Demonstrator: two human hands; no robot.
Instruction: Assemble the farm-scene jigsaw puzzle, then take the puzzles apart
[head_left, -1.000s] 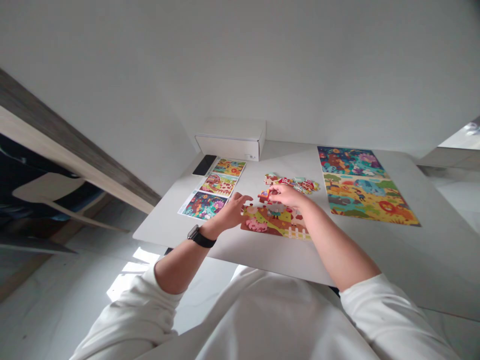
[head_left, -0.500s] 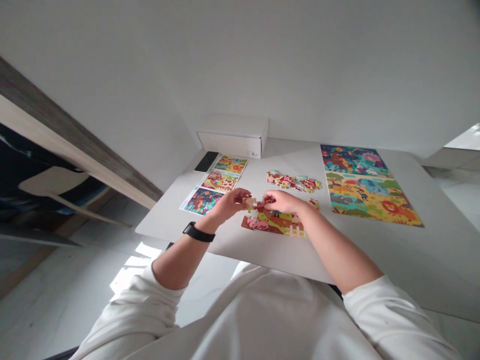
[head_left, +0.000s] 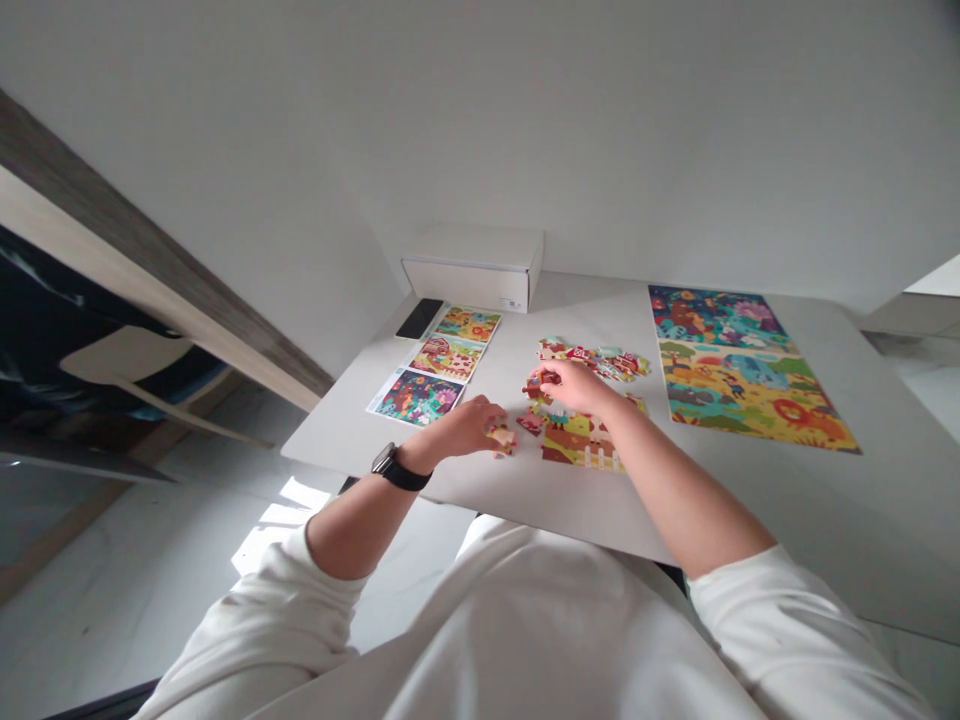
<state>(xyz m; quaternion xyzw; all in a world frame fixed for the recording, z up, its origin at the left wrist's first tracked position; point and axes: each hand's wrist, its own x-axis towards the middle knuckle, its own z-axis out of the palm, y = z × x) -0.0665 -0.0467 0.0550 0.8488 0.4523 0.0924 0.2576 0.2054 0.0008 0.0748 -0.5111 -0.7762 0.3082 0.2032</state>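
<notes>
A partly joined farm puzzle [head_left: 581, 440] lies on the white table [head_left: 525, 500] in front of me. My left hand [head_left: 466, 424], with a black watch on its wrist, rests on the table and pinches a pale yellow puzzle piece [head_left: 501, 438] just left of the puzzle. My right hand [head_left: 571, 384] hovers over the puzzle's far edge and holds a small red piece [head_left: 537, 381] at its fingertips. A loose red piece [head_left: 530, 424] lies between the two hands. A heap of loose pieces [head_left: 600, 361] sits just beyond my right hand.
A finished colourful puzzle [head_left: 739, 369] lies at the right of the table. A strip of three picture cards [head_left: 439, 362] lies at the left, with a black phone [head_left: 420, 318] beyond it. A white box [head_left: 476, 267] stands against the wall.
The two hands, close together above the puzzle, have moved apart. My left hand dropped to the table with the yellow piece; my right hand moved back toward the loose heap. The puzzle's left part looks pulled off.
</notes>
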